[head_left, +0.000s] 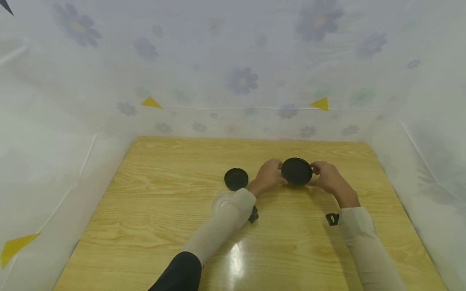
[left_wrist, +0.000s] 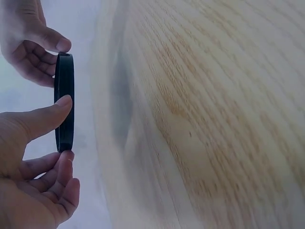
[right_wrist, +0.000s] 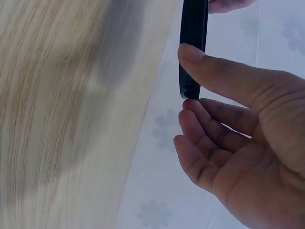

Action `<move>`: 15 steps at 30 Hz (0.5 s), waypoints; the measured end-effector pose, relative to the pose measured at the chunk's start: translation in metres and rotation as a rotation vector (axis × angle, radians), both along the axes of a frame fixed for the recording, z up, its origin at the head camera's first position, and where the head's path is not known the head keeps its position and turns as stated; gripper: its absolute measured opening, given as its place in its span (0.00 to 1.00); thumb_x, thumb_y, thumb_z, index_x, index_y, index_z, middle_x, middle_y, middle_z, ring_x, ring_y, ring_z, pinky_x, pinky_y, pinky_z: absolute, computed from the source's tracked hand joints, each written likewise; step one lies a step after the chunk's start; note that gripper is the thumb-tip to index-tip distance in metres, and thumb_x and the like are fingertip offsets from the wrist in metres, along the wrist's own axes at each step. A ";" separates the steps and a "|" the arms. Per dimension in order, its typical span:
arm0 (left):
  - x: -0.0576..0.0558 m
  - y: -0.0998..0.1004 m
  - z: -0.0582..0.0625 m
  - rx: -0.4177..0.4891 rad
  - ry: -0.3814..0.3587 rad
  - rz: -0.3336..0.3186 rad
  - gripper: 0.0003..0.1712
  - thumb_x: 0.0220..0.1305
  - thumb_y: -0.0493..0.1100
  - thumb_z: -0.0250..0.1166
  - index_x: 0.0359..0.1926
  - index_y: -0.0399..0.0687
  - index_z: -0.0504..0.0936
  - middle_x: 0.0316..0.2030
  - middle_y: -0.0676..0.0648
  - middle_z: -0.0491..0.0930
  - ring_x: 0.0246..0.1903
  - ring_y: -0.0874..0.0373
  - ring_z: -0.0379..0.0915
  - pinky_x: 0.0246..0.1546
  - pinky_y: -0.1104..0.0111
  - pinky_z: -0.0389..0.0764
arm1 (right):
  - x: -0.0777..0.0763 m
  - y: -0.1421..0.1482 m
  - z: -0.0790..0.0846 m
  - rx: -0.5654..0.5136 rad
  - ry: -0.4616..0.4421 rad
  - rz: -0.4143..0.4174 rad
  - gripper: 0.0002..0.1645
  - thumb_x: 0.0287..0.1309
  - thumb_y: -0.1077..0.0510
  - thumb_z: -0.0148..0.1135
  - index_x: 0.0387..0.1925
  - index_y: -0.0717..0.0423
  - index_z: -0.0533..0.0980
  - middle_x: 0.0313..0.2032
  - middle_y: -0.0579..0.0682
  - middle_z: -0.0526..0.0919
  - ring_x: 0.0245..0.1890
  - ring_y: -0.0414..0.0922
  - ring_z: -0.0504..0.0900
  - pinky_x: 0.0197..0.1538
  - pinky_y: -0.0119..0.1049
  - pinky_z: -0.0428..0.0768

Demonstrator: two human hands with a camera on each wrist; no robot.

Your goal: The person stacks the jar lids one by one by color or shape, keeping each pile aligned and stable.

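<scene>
A shallow black round dish (head_left: pixel 296 171) with a thin rim is held up over the far right part of the table, one hand at either side. My left hand (head_left: pixel 270 173) pinches its left edge between thumb and fingertips. On the opposite edge, my right hand (head_left: pixel 325 176) grips with the thumb on the rim and fingertips beneath. Both wrist views show the dish edge-on, as a narrow black band (left_wrist: pixel 65 102) above the wood. A second black round dish (head_left: pixel 236 179) sits left of my left hand. Nearer me lies a clear round piece (head_left: pixel 219 201), partly hidden by my left sleeve.
The wood-grain table (head_left: pixel 145 218) has white sheeting with flowers (head_left: pixel 242 81) behind it and plain white sheeting (head_left: pixel 43 133) at the left. Yellow triangles (head_left: pixel 320 104) are stuck on the sheeting. Small black pieces (head_left: pixel 332 219) sit beside both sleeves.
</scene>
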State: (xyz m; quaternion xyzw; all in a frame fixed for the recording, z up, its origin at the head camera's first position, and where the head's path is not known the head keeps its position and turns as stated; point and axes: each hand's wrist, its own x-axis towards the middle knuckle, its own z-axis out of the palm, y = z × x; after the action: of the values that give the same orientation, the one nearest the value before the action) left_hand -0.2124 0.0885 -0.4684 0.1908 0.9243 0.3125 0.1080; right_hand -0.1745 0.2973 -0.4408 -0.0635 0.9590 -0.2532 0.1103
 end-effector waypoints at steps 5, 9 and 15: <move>0.004 -0.009 0.001 0.053 -0.004 -0.006 0.35 0.45 0.46 0.77 0.55 0.41 0.75 0.51 0.46 0.78 0.51 0.54 0.75 0.53 0.67 0.77 | 0.005 -0.006 0.002 0.005 0.046 0.022 0.38 0.51 0.59 0.69 0.59 0.73 0.66 0.50 0.71 0.74 0.49 0.64 0.74 0.49 0.57 0.76; 0.007 -0.016 0.003 0.007 0.003 -0.018 0.35 0.45 0.47 0.77 0.54 0.42 0.75 0.50 0.47 0.78 0.50 0.55 0.75 0.50 0.68 0.78 | 0.010 -0.012 0.002 -0.001 0.047 0.035 0.37 0.51 0.59 0.69 0.58 0.73 0.66 0.50 0.70 0.74 0.49 0.63 0.75 0.49 0.57 0.76; 0.012 -0.024 0.010 -0.077 0.012 -0.028 0.35 0.44 0.49 0.77 0.54 0.43 0.75 0.49 0.49 0.78 0.48 0.56 0.74 0.46 0.69 0.78 | 0.015 -0.021 0.002 0.012 0.055 0.054 0.36 0.50 0.58 0.70 0.57 0.72 0.68 0.49 0.69 0.75 0.48 0.62 0.76 0.48 0.56 0.77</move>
State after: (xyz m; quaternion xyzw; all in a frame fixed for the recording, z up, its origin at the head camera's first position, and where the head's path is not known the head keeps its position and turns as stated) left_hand -0.2003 0.0644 -0.4585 0.2012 0.9336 0.2738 0.1139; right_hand -0.1592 0.2763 -0.4384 -0.0956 0.9611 -0.2427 0.0910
